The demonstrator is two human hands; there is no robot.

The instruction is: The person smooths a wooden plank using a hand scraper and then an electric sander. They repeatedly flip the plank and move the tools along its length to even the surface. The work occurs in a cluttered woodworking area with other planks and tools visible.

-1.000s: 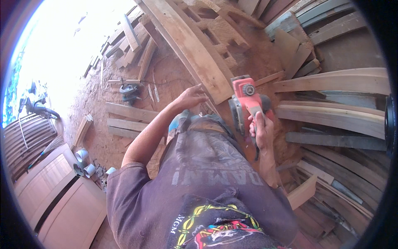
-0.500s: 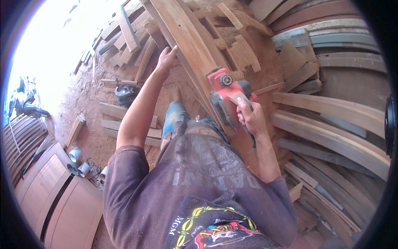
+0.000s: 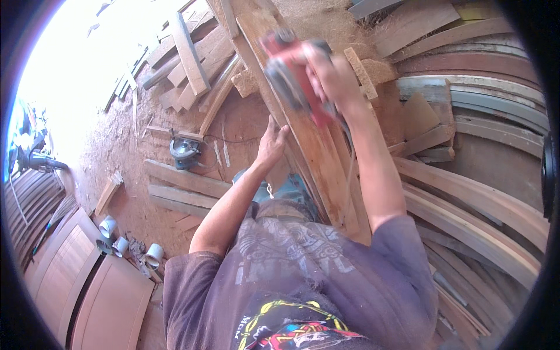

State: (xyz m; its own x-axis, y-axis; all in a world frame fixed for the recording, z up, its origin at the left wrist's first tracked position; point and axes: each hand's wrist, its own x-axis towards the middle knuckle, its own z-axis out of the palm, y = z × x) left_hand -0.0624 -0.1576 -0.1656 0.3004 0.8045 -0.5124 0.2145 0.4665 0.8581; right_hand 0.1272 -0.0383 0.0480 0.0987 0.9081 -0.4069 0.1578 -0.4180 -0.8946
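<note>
Red electric hand planer (image 3: 300,87) at about 12 o'clock, over the upper face of a long wooden plank (image 3: 318,160); blur hides whether its sole touches the wood. Right hand (image 3: 335,76) holds the planer, fingers wrapped round its rear handle, forearm coming up from 4 o'clock. A thin cord (image 3: 352,153) hangs beside that forearm. Plank runs aslant, from between 11 and 12 o'clock down to between 4 and 5, its near end close to the wearer's dark printed T-shirt (image 3: 326,280). Left hand (image 3: 272,146) lies at the plank's left edge, near the centre, thumb and fingers slightly apart; cannot tell whether it grips or merely rests there. Chunky timber blocks (image 3: 361,73) sit at 1 o'clock, just past the right hand. A circular saw (image 3: 185,150) lies on the dusty brown floor (image 3: 131,204) between 9 and 10 o'clock, with short boards (image 3: 186,175) side by side just below it. Loose heap of offcuts (image 3: 189,55) toward 11 o'clock. Long curved boards (image 3: 472,210) pile up between 3 and 4 o'clock; greyer, weathered boards (image 3: 496,108) at 2. Two wood panel doors (image 3: 114,297) lean or lie at 8 o'clock, several white cylinders (image 3: 154,255) near their upper edge. Part of a motorcycle (image 3: 38,154) shows at 9 o'clock, against glare.
</note>
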